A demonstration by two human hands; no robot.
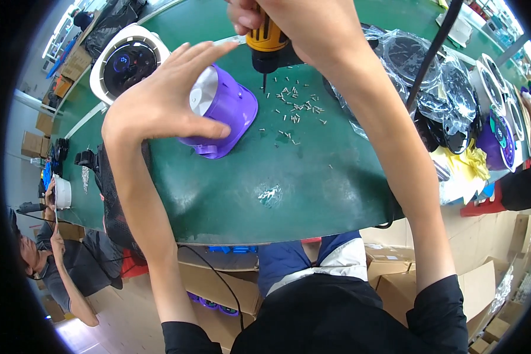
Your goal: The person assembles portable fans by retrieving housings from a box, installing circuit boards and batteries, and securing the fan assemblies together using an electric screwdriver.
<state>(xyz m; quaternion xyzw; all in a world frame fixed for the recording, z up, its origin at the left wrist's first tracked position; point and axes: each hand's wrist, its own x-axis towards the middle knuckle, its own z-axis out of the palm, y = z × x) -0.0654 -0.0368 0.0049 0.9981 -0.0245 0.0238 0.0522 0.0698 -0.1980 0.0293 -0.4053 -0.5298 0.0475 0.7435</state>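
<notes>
My left hand point(159, 103) reaches over a purple plastic housing point(236, 109) with a white inside. Its fingers are stretched out and spread, the thumb lying across the near side of the housing. Whether the fingertips touch the far side I cannot tell. In my right hand point(312, 23) is a yellow and black power screwdriver point(267, 38), its bit pointing down just right of the housing. The bit's tip stands close to a scatter of small screws point(298, 103) on the green table point(236, 200). My right hand partly hides the tool's grip.
A white unit with a round black top point(127, 62) stands left of the housing. Plastic-wrapped black parts point(416, 65) and a yellow cloth point(469, 162) lie to the right. A black cable point(433, 53) hangs at the right. Another person point(71, 265) works at the left.
</notes>
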